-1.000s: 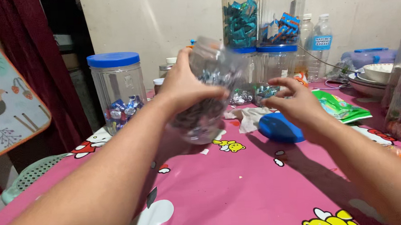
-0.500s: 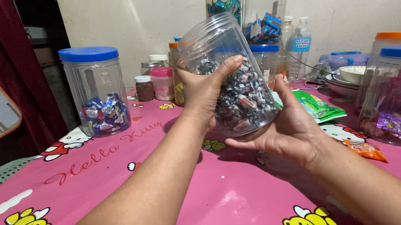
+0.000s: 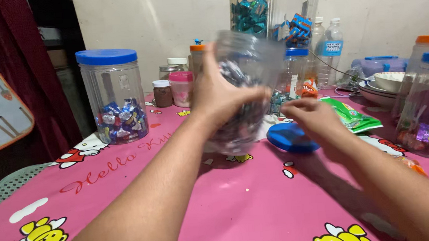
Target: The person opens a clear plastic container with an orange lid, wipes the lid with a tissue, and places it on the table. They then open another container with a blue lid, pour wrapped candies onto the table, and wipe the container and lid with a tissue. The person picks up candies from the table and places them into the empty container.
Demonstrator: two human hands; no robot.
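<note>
My left hand (image 3: 220,97) grips a clear plastic jar (image 3: 245,90) of wrapped candies, held lidless and tilted above the pink tablecloth (image 3: 220,195); the jar is motion-blurred. My right hand (image 3: 311,119) hovers just right of the jar, fingers loosely curled, holding nothing. It is right above a blue lid (image 3: 291,138) that lies flat on the cloth.
A blue-lidded jar of candies (image 3: 113,95) stands at the left. Small jars (image 3: 177,88), tall stacked candy jars (image 3: 277,15), water bottles (image 3: 330,49), bowls (image 3: 390,83), a green packet (image 3: 355,115) and more jars at the right edge (image 3: 427,105) crowd the back and right.
My right hand has left the jar's underside and moved down over the blue lid. The left hand has swung the jar, now blurred, a little lower and tilted differently.
</note>
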